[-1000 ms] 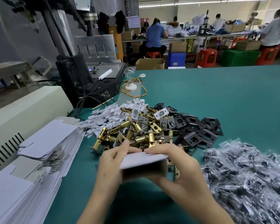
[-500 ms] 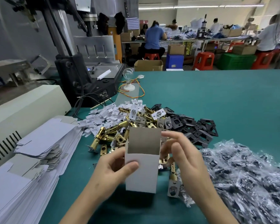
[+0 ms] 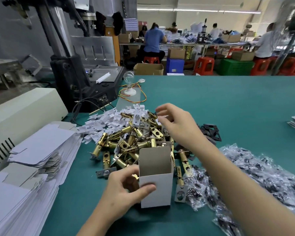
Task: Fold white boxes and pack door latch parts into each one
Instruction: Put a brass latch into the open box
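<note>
While my left hand (image 3: 119, 193) holds the white box (image 3: 160, 196) upright on the green bench (image 3: 228, 108), open top up, my right hand (image 3: 177, 124) hovers over the pile of brass latch parts (image 3: 126, 142); its grip is blurred, so I cannot tell if it pinches something.

Green table (image 3: 228, 108), brass latches (image 3: 131, 145), perhaps bagged screws (image 3: 262, 181)

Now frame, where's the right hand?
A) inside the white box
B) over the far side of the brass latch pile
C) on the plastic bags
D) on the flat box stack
B: the right hand reaches over the far side of the pile of brass latch bolts, while the left hand holds the upright open-topped white cardboard box nearer the camera.
</note>
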### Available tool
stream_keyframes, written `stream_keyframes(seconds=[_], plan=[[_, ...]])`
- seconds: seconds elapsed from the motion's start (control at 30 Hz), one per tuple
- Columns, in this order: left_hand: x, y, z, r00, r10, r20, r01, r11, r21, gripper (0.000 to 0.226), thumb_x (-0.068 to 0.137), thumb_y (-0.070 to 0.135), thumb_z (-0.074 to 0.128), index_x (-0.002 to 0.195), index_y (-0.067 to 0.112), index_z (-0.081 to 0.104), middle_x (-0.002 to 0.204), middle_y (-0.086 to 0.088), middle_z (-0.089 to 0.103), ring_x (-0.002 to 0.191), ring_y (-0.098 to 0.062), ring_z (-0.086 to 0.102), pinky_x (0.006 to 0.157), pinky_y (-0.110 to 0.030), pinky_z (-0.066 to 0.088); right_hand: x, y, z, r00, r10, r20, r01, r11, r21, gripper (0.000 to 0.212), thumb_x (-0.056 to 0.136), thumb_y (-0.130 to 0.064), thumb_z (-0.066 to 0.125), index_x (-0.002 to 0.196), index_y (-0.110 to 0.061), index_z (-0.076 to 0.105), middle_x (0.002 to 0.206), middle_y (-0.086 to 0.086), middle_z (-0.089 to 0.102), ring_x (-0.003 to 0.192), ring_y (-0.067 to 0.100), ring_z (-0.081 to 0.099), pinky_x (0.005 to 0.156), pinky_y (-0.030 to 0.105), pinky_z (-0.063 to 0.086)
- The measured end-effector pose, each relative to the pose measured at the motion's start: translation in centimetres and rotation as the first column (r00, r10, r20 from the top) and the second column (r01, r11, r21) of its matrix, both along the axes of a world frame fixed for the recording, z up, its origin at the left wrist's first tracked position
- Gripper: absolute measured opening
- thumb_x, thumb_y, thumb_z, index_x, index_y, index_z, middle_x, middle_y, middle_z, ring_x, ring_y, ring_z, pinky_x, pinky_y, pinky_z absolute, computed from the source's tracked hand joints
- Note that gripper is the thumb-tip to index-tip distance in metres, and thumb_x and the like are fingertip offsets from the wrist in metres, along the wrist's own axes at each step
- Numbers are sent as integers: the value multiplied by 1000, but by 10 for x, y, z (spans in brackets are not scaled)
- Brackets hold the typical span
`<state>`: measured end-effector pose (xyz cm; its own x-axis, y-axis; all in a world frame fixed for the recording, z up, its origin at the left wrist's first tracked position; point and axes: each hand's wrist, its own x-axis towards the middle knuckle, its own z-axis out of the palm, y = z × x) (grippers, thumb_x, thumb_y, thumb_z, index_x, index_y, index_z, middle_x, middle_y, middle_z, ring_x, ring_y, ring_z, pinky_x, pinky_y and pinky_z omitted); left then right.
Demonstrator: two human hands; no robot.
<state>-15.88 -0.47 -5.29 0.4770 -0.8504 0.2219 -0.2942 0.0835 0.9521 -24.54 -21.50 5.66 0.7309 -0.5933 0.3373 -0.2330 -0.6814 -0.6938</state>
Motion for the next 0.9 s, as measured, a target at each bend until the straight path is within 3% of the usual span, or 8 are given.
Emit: stream_keyframes(seconds=[0.17, 0.3, 0.4, 0.47, 0.6, 0.67, 0.8, 0.9], plan=[[0, 1, -1, 999, -3, 39, 3, 1000, 15, 50, 71, 75, 82, 112, 45, 77, 90, -2, 79, 74, -40, 68, 58, -54, 58, 69, -21, 9, 956, -17, -294, -37, 984, -176, 39, 105, -38, 51, 138, -20, 58, 125, 4, 70, 117, 24, 62, 96, 39, 51], [0, 0, 1, 996, -16, 87, 14, 1000, 20, 46, 73, 75, 79, 112, 50, 76, 97, 5, 80, 76, -33, 70, 63, -49, 60, 101, -30, 3, 917, -66, -393, -49, 960, -276, 38, 106, -44, 46, 133, -22, 62, 120, 7, 70, 114, 29, 62, 78, 35, 44], [1, -2, 1, 996, -12, 88, 12, 1000, -3, 38, 78, 65, 82, 109, 45, 78, 98, 6, 80, 71, -28, 69, 61, -45, 58, 115, -30, -5, 927, -94, -364, -23, 952, -305, 29, 104, -42, 51, 116, -20, 67, 99, 4, 67, 103, 31, 64, 72, 33, 40], [1, -3, 1, 996, -3, 85, 4, 1000, -8, 33, 79, 59, 83, 109, 44, 78, 95, 5, 79, 67, -23, 67, 60, -46, 56, 121, -31, -7, 931, -118, -345, 2, 948, -319, 24, 100, -39, 59, 109, -18, 67, 102, 4, 68, 101, 30, 64, 72, 33, 41], [2, -4, 1, 996, -11, 93, 11, 1000, -4, 41, 77, 71, 79, 110, 46, 77, 98, 6, 79, 72, -34, 68, 61, -50, 58, 122, -36, -3, 930, -128, -344, 10, 946, -325, 7, 95, -26, 67, 99, -21, 68, 102, 1, 65, 104, 28, 63, 72, 32, 42], [2, -3, 1, 994, -10, 104, 11, 1000, -7, 44, 77, 74, 77, 111, 45, 77, 96, 5, 79, 70, -32, 66, 59, -44, 56, 117, -39, 1, 941, -96, -324, -7, 952, -304, 8, 93, -28, 71, 98, -22, 69, 97, -2, 62, 99, 26, 62, 72, 33, 44], [4, -3, 2, 991, 7, 136, -4, 1000, -21, 53, 77, 78, 74, 117, 44, 74, 77, -1, 69, 58, -11, 50, 55, -32, 43, 98, -34, 21, 989, 29, -145, -50, 989, -142, 9, 92, -29, 75, 93, -23, 69, 85, 3, 66, 77, 17, 58, 70, 32, 49], [3, -2, 5, 984, 35, 172, -27, 999, -46, 53, 77, 79, 72, 117, 44, 72, 69, 6, 60, 56, -6, 42, 55, -28, 37, 69, -18, 40, 992, 118, 50, -118, 993, 3, 9, 93, -26, 76, 91, -21, 69, 78, 5, 70, 69, 15, 67, 55, 21, 46]])
